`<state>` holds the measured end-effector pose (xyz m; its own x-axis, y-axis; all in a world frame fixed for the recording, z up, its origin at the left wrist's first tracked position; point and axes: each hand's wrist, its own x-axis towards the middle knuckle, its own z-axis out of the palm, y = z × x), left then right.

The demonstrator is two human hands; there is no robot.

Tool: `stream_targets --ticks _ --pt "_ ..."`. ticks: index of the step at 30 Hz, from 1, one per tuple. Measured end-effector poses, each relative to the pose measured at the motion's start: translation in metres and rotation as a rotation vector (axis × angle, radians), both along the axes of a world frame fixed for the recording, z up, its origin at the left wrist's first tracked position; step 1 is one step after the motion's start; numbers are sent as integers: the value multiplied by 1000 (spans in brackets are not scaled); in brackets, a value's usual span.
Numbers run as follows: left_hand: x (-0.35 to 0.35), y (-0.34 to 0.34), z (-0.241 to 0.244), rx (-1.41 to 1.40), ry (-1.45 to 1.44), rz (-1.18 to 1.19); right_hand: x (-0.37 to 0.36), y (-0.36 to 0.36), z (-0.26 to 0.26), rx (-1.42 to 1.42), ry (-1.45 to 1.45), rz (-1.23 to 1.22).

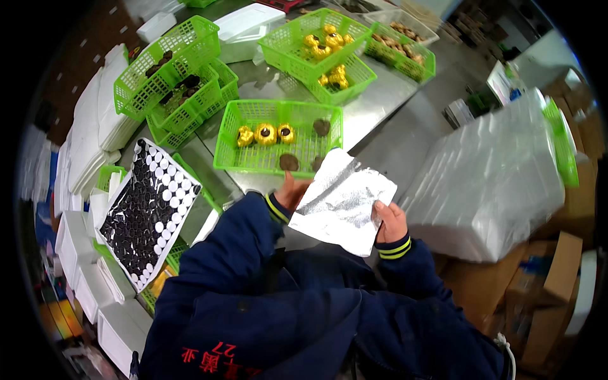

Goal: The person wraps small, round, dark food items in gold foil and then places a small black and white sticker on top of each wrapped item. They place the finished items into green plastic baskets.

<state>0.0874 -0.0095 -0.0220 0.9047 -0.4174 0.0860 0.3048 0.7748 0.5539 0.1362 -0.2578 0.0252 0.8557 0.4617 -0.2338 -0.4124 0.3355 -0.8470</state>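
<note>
A creased silver foil sheet is spread out in front of me. My right hand pinches its right edge between thumb and fingers. My left hand is at its left edge, thumb raised, with the fingers hidden behind the foil. Just beyond, a green plastic basket stands on the metal table. Inside it, three lumps wrapped in gold foil sit in a row, at least two bearing dark round spots on top. Bare dark brown lumps, truffle-like, lie in the same basket; one is partly covered by the sheet.
A sheet of black and white round stickers lies at left. Stacked green baskets hold dark lumps and gold-wrapped pieces at the back. White foam boxes and a plastic-wrapped white stack flank the metal table.
</note>
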Motion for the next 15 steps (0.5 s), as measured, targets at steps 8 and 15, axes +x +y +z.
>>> stream_targets --ticks 8,15 --pt "36 -79 -3 -325 194 565 107 38 -36 -65 235 79" --pt "14 -64 1 -402 533 991 99 95 -47 -415 244 577"
